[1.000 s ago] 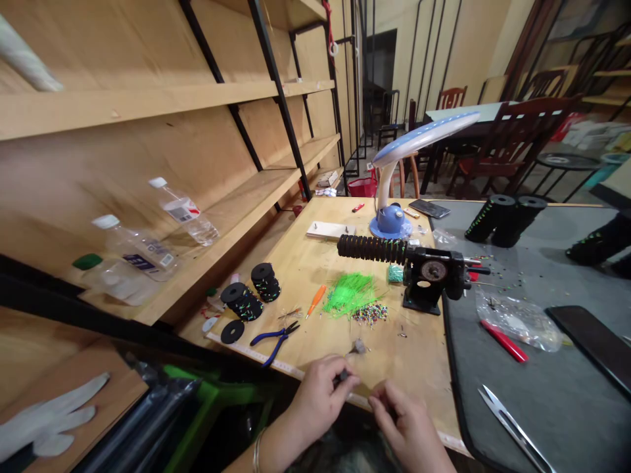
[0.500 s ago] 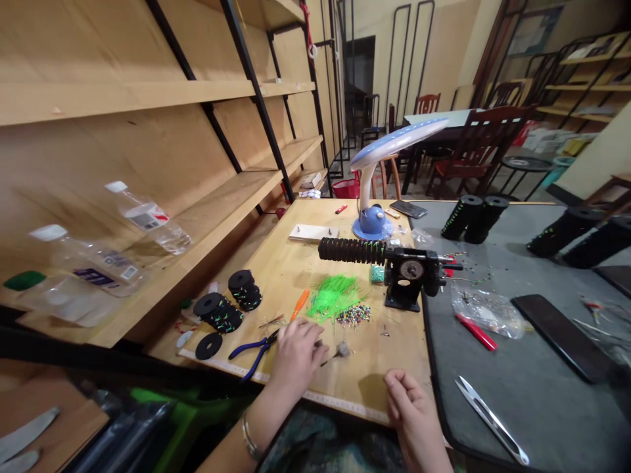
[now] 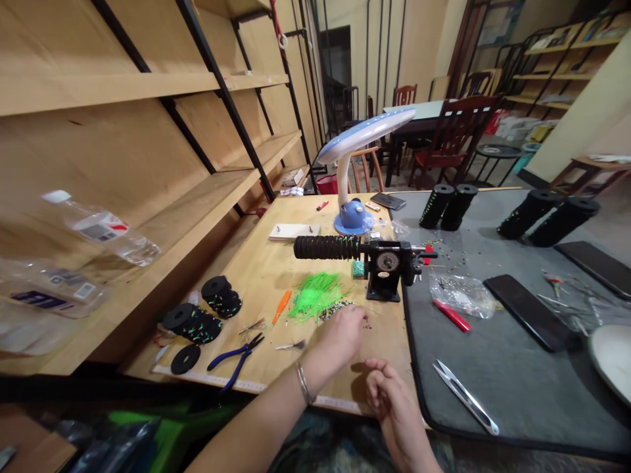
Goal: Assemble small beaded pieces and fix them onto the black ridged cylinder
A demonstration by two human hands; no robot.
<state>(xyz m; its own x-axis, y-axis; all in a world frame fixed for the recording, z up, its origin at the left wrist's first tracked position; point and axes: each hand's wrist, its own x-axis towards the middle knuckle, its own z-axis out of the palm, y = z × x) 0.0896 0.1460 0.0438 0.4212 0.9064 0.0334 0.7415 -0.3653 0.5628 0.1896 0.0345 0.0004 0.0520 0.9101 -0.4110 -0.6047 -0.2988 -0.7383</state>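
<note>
My left hand (image 3: 342,332) reaches over the table, palm down, fingers bent together beside a pile of small colourful beads (image 3: 334,309). Its fingertips are close to a small dark metal piece (image 3: 367,324); whether they pinch anything is too small to make out. Nearer the table's front edge, my right hand (image 3: 394,394) is curled with the fingers folded in, and its contents are hidden. Bright green strands (image 3: 315,294) lie behind the beads. Left of my left wrist rests a thin stick with a grey tuft (image 3: 297,345). Blue-handled pliers (image 3: 235,361) and an orange-handled tool (image 3: 280,307) lie further left.
A black clamp stand (image 3: 384,269) holds a rod of stacked black discs (image 3: 325,247). A blue lamp (image 3: 351,215) stands behind it. Disc stacks (image 3: 192,322) are at left. On the grey mat (image 3: 424,381) lie silver snips (image 3: 466,397), a phone (image 3: 530,312) and a red tool (image 3: 452,316).
My left hand has moved right, from beside the pliers and grey tuft to the beads. The tufted stick lies further left and turned. My right hand's pinch has loosened. The whole view has shifted.
</note>
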